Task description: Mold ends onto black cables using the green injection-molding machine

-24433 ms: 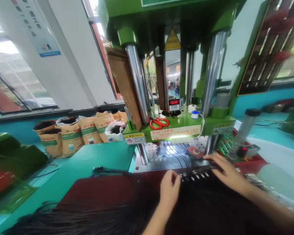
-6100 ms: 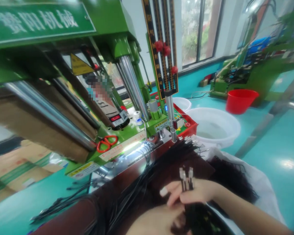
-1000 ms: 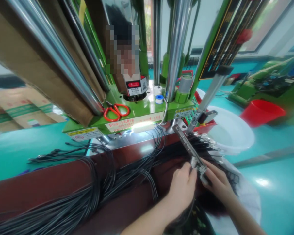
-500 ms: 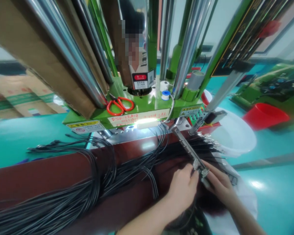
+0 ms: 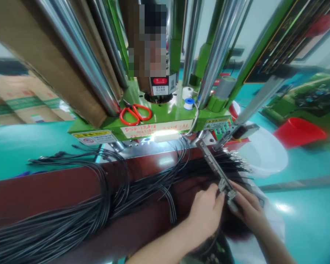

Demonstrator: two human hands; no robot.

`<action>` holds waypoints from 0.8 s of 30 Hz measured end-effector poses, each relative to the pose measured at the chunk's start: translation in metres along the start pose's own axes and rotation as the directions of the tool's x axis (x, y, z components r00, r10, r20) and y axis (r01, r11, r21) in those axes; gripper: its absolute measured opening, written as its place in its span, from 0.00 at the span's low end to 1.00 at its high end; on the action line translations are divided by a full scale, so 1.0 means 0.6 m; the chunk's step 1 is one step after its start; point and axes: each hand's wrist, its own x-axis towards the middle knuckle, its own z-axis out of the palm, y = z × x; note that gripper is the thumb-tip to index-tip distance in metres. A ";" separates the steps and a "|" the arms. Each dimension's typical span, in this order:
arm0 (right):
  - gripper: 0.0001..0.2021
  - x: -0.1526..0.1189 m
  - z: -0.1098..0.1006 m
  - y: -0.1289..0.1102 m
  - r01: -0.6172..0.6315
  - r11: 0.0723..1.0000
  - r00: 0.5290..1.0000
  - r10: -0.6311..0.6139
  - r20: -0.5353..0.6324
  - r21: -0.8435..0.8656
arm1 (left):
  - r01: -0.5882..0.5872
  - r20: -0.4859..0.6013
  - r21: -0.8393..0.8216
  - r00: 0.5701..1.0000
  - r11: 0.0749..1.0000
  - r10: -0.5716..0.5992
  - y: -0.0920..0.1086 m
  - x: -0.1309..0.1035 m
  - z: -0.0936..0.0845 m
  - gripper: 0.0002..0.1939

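Note:
A long, narrow metal bar [image 5: 212, 163] with a row of small fittings slants from the machine's front towards me. At its near end are small metal blocks [image 5: 226, 189], with my hands on either side. My left hand [image 5: 206, 209] is closed, thumb and fingers pinched at the blocks' left side. My right hand [image 5: 249, 207] grips the same end from the right, its fingers partly hidden behind the bar. Whatever small part lies between the fingertips is too blurred to name. Black cables [image 5: 151, 187] lie in a thick bundle left of and behind the hands.
A green machine [image 5: 104, 124] with upright steel rods stands ahead. On its ledge lie red-handled scissors [image 5: 139, 113] and a blue-white spool [image 5: 189, 104]. A brown table [image 5: 71, 179] carries the cables. To the right are a white tub [image 5: 275, 157] and a red bucket [image 5: 299, 132].
The view has shifted slightly, so the machine and bar sit a little further right in the picture. Both hands keep nearly the same grip at the bar's near end.

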 end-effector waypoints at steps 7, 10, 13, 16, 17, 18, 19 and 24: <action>0.16 0.001 -0.002 0.004 0.038 0.999 0.999 -0.038 0.007 -0.010 | 0.032 0.000 -0.156 0.999 0.987 -0.033 0.001 -0.002 -0.001 0.14; 0.15 0.000 -0.004 0.004 0.040 0.999 0.999 -0.039 0.026 -0.030 | 0.044 0.006 -0.174 0.999 0.984 -0.043 0.002 -0.001 -0.001 0.14; 0.14 0.002 -0.002 -0.004 0.128 0.985 0.989 -0.118 0.088 -0.114 | 0.054 0.005 -0.198 0.999 0.979 -0.054 -0.002 0.001 0.001 0.13; 0.15 0.004 0.003 -0.015 0.229 0.950 0.969 -0.201 0.143 -0.211 | 0.066 -0.009 -0.225 0.998 0.972 -0.070 -0.009 0.002 0.002 0.13; 0.15 0.004 0.005 -0.017 0.236 0.948 0.967 -0.207 0.148 -0.216 | 0.070 -0.007 -0.232 0.997 0.970 -0.074 -0.010 0.003 0.002 0.12; 0.16 0.004 0.008 -0.018 0.221 0.953 0.970 -0.194 0.143 -0.206 | 0.071 -0.006 -0.236 0.997 0.969 -0.075 -0.009 0.003 0.001 0.12; 0.16 0.003 0.011 -0.018 0.191 0.964 0.977 -0.170 0.126 -0.184 | 0.070 -0.006 -0.236 0.997 0.969 -0.073 -0.007 0.004 0.000 0.11; 0.24 0.005 0.020 -0.007 0.036 0.992 0.999 -0.033 0.027 -0.125 | 0.023 -0.083 -0.238 0.996 0.971 -0.044 0.012 0.000 -0.007 0.07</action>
